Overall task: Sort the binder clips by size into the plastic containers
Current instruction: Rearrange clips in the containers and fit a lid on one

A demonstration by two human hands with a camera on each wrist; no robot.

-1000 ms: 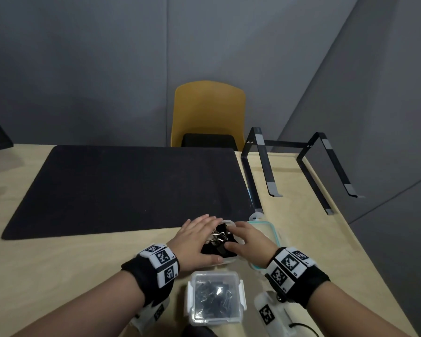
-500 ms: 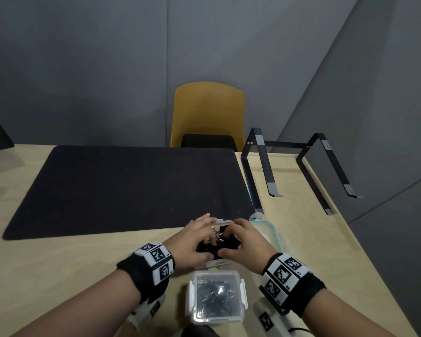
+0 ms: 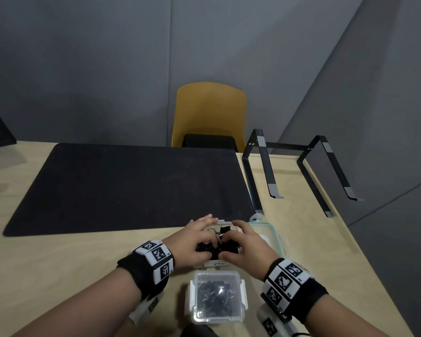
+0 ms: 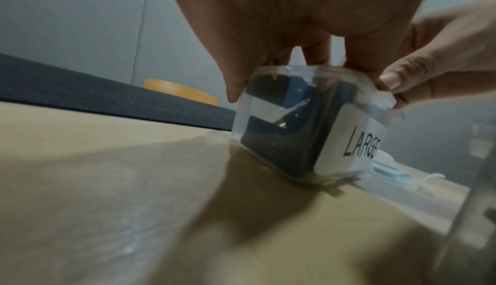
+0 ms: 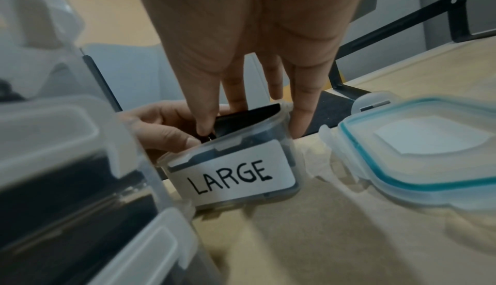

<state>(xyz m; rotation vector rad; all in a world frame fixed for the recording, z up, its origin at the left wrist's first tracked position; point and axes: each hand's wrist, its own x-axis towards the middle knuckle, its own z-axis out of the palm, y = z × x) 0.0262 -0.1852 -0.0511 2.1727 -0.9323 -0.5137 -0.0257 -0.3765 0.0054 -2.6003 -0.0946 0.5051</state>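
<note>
Binder clips (image 3: 225,240) fill the tub marked LARGE (image 5: 230,175). Both hands press them down, fingers (image 5: 206,120) curled on clips. Next, probably fit the lid (image 5: 418,147).

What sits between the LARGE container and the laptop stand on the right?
In the right wrist view, a loose teal-gasketed lid lies flat on the table between the LARGE container and the laptop stand. The head view shows the same.

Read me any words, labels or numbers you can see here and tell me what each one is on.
"LARGE": handwritten on the white label of the open clear container of binder clips.
Wristband markers: black-and-white patterns; their tiny side print is too small to read.
Nothing else is readable.
</note>
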